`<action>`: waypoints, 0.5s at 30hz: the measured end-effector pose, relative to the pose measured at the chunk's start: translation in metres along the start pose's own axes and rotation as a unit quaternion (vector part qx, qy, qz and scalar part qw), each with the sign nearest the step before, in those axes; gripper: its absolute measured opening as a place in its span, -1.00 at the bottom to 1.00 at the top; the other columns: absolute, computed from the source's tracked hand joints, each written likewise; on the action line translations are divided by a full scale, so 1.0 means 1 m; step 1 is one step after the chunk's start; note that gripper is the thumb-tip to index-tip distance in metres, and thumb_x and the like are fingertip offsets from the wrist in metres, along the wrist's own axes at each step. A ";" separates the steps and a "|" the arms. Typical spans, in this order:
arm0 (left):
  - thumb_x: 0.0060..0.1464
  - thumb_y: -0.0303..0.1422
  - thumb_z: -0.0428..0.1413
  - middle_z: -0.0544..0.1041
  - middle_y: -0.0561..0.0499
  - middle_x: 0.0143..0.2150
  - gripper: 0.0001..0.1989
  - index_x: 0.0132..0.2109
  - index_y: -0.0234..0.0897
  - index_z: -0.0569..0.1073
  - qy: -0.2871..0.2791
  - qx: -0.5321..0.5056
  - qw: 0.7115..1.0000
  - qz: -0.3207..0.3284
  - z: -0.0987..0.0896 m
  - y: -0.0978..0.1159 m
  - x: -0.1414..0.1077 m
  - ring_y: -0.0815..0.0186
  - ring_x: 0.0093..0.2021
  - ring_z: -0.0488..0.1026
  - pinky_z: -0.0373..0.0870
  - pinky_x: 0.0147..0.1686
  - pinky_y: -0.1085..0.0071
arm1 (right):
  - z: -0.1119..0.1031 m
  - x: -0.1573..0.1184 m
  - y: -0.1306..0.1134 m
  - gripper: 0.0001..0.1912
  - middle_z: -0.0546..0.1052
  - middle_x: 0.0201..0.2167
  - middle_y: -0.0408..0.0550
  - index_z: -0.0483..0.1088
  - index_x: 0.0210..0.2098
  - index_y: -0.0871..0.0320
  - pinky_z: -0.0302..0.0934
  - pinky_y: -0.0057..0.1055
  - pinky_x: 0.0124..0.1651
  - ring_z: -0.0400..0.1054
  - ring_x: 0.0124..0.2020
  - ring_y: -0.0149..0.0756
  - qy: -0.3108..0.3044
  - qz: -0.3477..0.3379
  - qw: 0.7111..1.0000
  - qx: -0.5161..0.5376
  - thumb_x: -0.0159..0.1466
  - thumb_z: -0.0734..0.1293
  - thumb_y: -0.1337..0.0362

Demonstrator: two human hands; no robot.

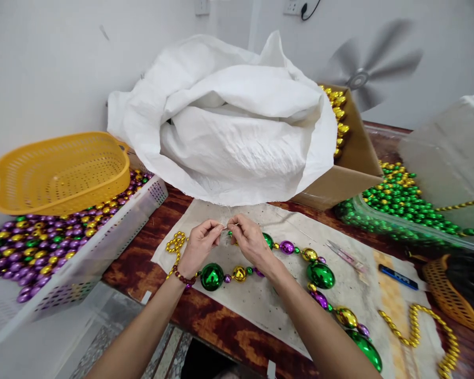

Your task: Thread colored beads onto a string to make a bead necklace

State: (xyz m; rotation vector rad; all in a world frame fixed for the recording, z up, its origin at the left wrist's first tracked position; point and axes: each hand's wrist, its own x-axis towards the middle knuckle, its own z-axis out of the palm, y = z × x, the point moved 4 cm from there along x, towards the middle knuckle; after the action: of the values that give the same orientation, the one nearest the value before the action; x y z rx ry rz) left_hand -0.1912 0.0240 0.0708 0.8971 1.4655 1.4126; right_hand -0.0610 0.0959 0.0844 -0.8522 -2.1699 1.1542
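Over the pale cloth (237, 302), my left hand (198, 246) and my right hand (250, 239) nearly meet, both with fingers pinched. Thin clear thread shows at the fingertips of both hands, and a small green bead lies by my right fingers. A string of large green, gold and purple beads (212, 277) runs beneath my wrists and curves down to the right. Beside my left hand lies a small gold bead strand (176, 242). A reddish bead bracelet is around my left wrist.
A white sack (237, 142) stands ahead, beside a cardboard box (339, 181) of gold beads. Bead-filled white crate (98, 247) and yellow basket (63, 168) are left. Right: snips (345, 255), blue cutter (398, 277), gold strand (414, 316), bead bin (411, 226), orange basket (444, 295), spinning fan (358, 79).
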 end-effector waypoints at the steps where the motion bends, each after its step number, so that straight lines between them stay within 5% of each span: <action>1: 0.10 -0.12 0.18 0.31 0.14 -0.56 -0.70 -0.35 -0.30 0.45 -0.008 0.012 1.000 0.006 -0.001 0.001 0.000 0.44 -0.52 0.19 0.10 -0.50 0.48 | 0.000 0.001 0.000 -0.84 0.40 -0.55 -0.20 0.28 -0.33 0.09 0.11 -0.43 -0.32 0.31 -0.47 -0.32 -0.005 0.003 1.000 -0.001 0.40 0.17 0.27; 7: 0.11 -0.15 0.18 0.32 0.13 -0.56 -0.71 -0.36 -0.31 0.49 -0.067 0.060 0.996 0.012 -0.003 0.008 0.001 0.44 -0.52 0.20 0.11 -0.48 0.47 | 0.001 0.005 -0.002 -0.86 0.39 -0.56 -0.22 0.29 -0.29 0.10 0.07 -0.45 -0.33 0.29 -0.49 -0.34 -0.047 -0.006 0.998 -0.043 0.41 0.16 0.31; 15: -0.12 -0.15 0.34 0.31 0.14 -0.63 -0.67 -0.41 -0.35 0.51 -0.074 -0.085 0.988 -0.106 -0.004 0.002 0.004 0.50 -0.60 0.13 -0.04 -0.56 0.49 | 0.009 0.007 -0.003 -0.82 0.45 -0.45 -0.17 0.36 -0.25 0.11 0.09 -0.46 -0.34 0.31 -0.48 -0.36 -0.010 -0.048 0.997 -0.051 0.42 0.15 0.30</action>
State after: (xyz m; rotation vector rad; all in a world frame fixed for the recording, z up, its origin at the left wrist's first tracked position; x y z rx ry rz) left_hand -0.1967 0.0261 0.0718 0.7010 1.2696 1.2639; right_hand -0.0723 0.0951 0.0837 -0.7721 -2.2762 1.0165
